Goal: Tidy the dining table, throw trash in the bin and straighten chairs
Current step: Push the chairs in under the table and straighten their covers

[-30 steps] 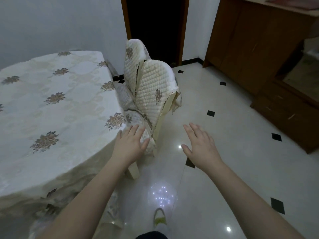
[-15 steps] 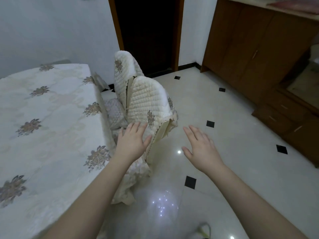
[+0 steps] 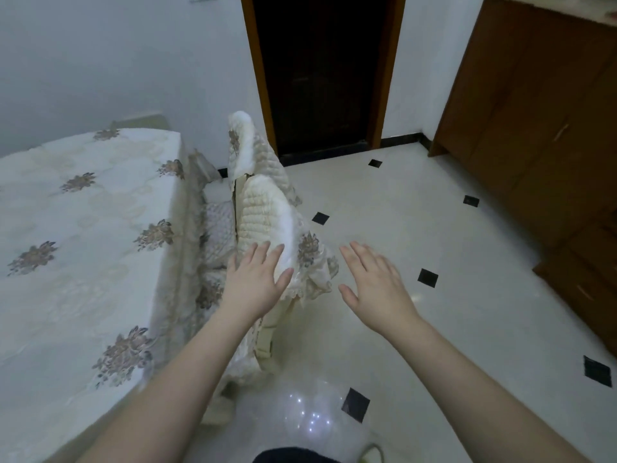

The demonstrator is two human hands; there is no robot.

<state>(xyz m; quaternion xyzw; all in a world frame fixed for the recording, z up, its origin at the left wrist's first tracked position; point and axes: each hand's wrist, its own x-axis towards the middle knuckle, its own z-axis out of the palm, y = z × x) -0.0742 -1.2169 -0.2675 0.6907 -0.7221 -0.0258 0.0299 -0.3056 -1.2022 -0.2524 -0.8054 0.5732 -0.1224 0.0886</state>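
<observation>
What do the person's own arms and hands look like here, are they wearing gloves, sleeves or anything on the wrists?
Nothing is worn on them, as far as the picture shows. The left hand and the right hand are bare, with no gloves, rings or watch visible. Both forearms are bare all the way to the bottom edge of the picture, so no sleeve shows. The fingers have short, plain nails with no visible polish.

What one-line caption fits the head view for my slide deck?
Open left hand and right hand reach toward the nearer quilt-covered chair beside the dining table.
</observation>
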